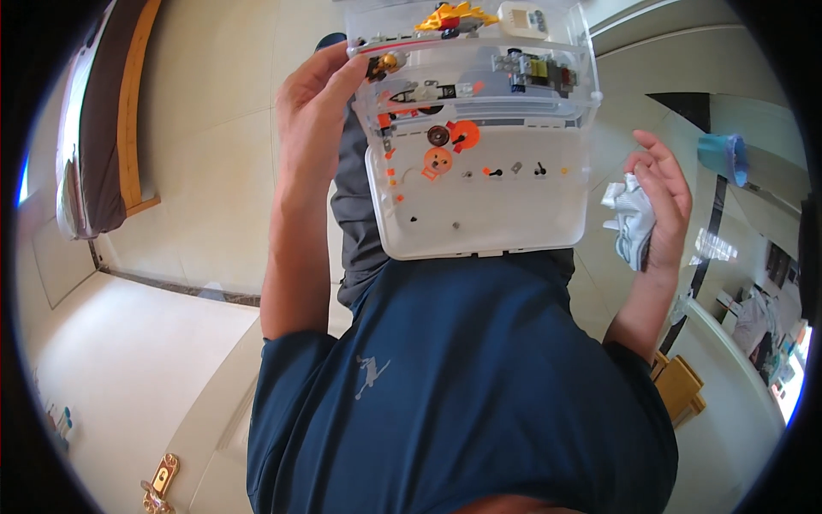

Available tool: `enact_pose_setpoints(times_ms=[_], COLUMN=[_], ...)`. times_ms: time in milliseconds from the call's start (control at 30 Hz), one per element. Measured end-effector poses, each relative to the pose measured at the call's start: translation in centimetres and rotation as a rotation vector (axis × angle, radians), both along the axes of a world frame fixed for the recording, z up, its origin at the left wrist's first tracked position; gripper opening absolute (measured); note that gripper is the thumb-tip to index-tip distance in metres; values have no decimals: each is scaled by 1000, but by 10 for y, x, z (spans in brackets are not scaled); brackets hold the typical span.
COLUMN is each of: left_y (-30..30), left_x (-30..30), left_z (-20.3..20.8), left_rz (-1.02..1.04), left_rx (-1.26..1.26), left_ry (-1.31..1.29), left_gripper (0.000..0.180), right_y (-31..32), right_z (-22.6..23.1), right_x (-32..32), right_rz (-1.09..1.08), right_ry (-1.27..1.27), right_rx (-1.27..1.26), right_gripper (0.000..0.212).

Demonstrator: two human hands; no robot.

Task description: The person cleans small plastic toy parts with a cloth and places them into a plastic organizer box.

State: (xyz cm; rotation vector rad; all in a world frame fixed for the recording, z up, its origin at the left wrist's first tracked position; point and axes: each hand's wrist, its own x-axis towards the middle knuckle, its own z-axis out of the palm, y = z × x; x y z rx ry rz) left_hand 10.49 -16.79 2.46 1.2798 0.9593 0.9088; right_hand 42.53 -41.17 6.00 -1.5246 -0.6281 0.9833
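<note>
My left hand is closed, its thumb and fingers pinching the left edge of a clear plastic box. Beside that thumb is a small toy figure in black and yellow; whether the fingers touch it, I cannot tell. In the box lie a black-and-white brick-built piece and a grey brick-built vehicle. Below it, a white plastic tray or lid holds small loose parts and a round orange piece. Out to the right, my right hand grips a crumpled white-and-grey cloth.
A yellow toy piece and a white device with buttons sit at the box's far end. To the right stands a blue bin. A wood-edged bed is at far left, and a door handle at lower left.
</note>
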Motion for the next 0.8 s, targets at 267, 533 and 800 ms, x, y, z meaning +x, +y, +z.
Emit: enact_pose_setpoints(times_ms=[267,533,800], left_y=[-1,-4,-12], left_x=[-1,0,7], left_z=[6,2,-11], left_rz=[-25,-28,99], left_rx=[-6,-103,79], left_ry=[4,-70,52], left_gripper=[34,51,43], right_y=[21,77,70], right_z=[-17,-13,-25], right_x=[-3,-10,-11], right_rz=[46,99,19], right_ry=[-118,-10,-205], right_rx=[-21,47,-37], right_gripper=[53,46,33])
